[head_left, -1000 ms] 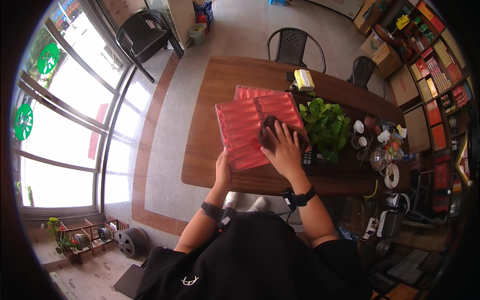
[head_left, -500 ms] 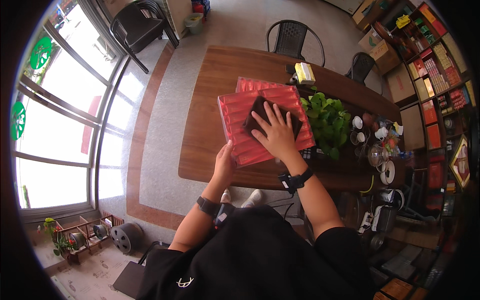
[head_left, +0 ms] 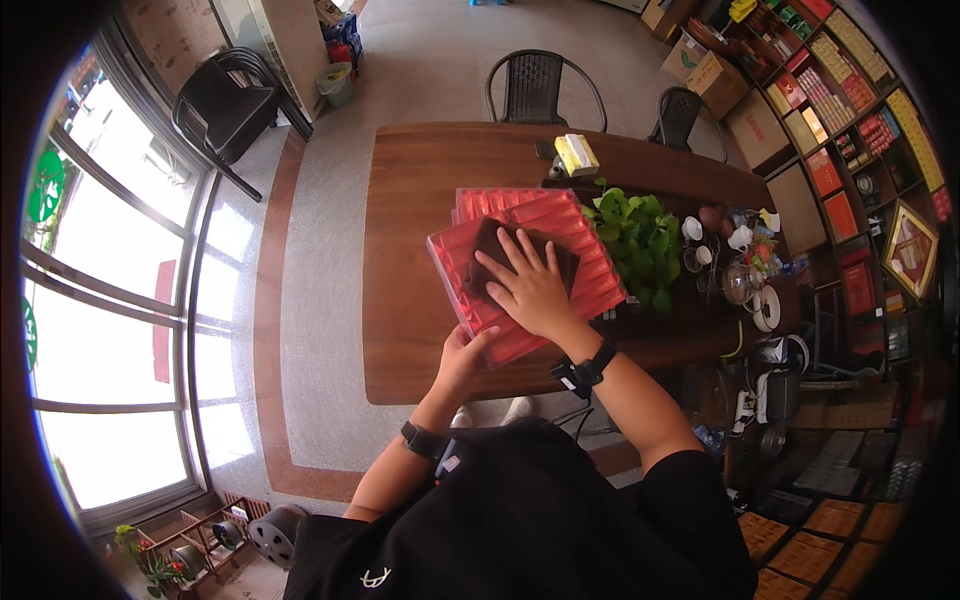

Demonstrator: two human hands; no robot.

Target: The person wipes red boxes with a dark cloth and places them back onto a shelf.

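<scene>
A flat, clear-covered box with rows of shiny red packs (head_left: pixel 598 282) is held tilted over the wooden table. My left hand (head_left: pixel 463 357) grips its near-left edge, thumb on top and the other fingers mostly hidden underneath. On the cover lies a dark brown cloth (head_left: pixel 487 246). My right hand (head_left: pixel 532 288) presses flat on that cloth, fingers spread and pointing up and left. A second red box (head_left: pixel 482 203) shows behind the held one, largely covered by it.
A leafy green plant (head_left: pixel 640 240) stands right of the boxes, with a yellow tissue pack (head_left: pixel 577 155) beyond it. Cups and teaware (head_left: pixel 740 280) crowd the right end of the wooden table (head_left: pixel 405 290). Black chairs (head_left: pixel 533 88) stand across from me; glass doors (head_left: pixel 110 330) are at left.
The whole view has shifted. My left thumb has come over the box's near edge, and the box is turned slightly. My right hand and the cloth have slid toward the box's left side.
</scene>
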